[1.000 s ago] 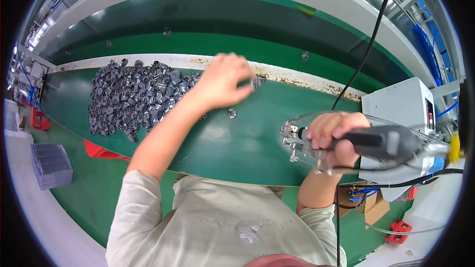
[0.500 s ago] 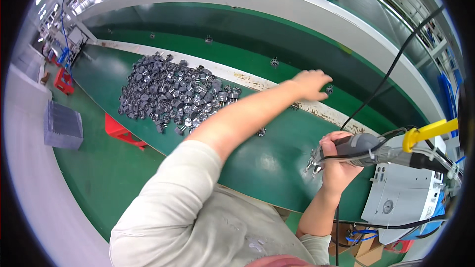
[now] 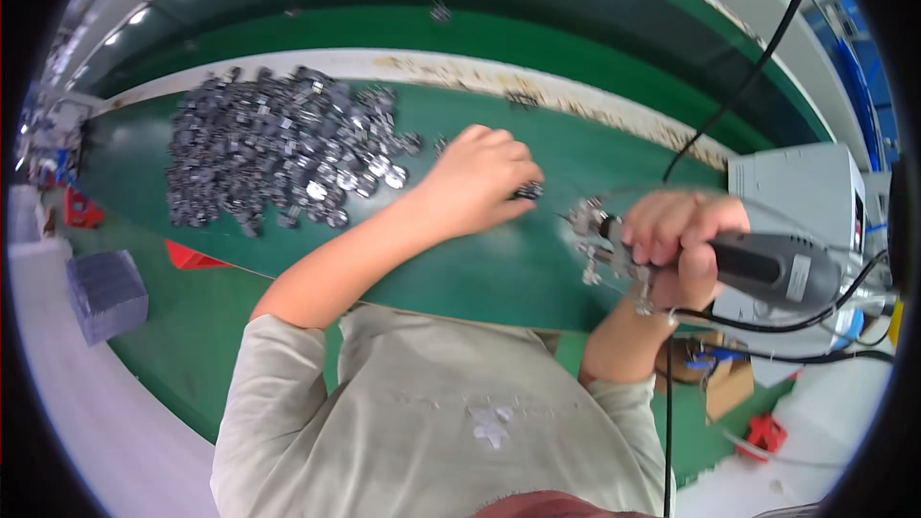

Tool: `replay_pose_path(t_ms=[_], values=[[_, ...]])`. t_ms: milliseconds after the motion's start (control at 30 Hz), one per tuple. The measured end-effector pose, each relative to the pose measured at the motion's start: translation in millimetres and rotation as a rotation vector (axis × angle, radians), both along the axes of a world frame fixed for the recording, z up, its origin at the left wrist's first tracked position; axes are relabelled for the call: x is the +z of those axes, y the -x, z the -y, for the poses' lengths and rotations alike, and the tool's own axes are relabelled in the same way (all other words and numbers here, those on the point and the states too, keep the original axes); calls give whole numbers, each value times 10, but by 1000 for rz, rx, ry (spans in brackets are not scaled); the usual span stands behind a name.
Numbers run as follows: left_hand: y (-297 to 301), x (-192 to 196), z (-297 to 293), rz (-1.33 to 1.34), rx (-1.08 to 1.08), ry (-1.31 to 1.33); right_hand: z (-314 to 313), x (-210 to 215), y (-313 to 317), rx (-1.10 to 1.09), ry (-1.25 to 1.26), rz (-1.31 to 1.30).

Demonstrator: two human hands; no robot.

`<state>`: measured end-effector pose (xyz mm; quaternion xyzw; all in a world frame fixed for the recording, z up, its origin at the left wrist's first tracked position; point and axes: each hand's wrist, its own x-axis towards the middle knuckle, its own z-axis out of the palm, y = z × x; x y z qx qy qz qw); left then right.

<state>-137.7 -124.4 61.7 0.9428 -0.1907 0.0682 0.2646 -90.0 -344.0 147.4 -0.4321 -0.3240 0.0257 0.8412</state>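
My left hand (image 3: 483, 176) is over the middle of the table, its fingers closed on a small black part (image 3: 529, 191) that sticks out by the fingertips. My right hand (image 3: 683, 230) grips a grey electric screwdriver (image 3: 782, 267). Its metal head (image 3: 593, 223), with small fittings and a clear tube, points left toward the part, a short gap away. Left of my left hand lies a big heap of small dark round parts (image 3: 278, 144), some showing shiny metal faces. One more loose part (image 3: 440, 145) rests beside my left hand.
The green table (image 3: 460, 278) has a worn white ledge (image 3: 422, 65) along its far side. Beyond it runs a green belt (image 3: 537, 43) with a single part (image 3: 439, 12) on it. A white machine (image 3: 801, 187) stands at the right. A black cable (image 3: 748, 72) hangs across there.
My left hand has come back from the belt to the table, now with a small black part in its fingers. My right hand has turned the screwdriver, its head pointing left. The view has shifted.
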Motion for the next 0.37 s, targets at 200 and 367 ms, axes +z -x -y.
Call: replay_pose_path(t_ms=[200, 367], values=[[125, -108, -54, 70, 3, 104, -161, -97, 3, 42, 78, 71], [116, -179, -119, 40, -37, 64, -225, -150, -28, 44, 85, 92]])
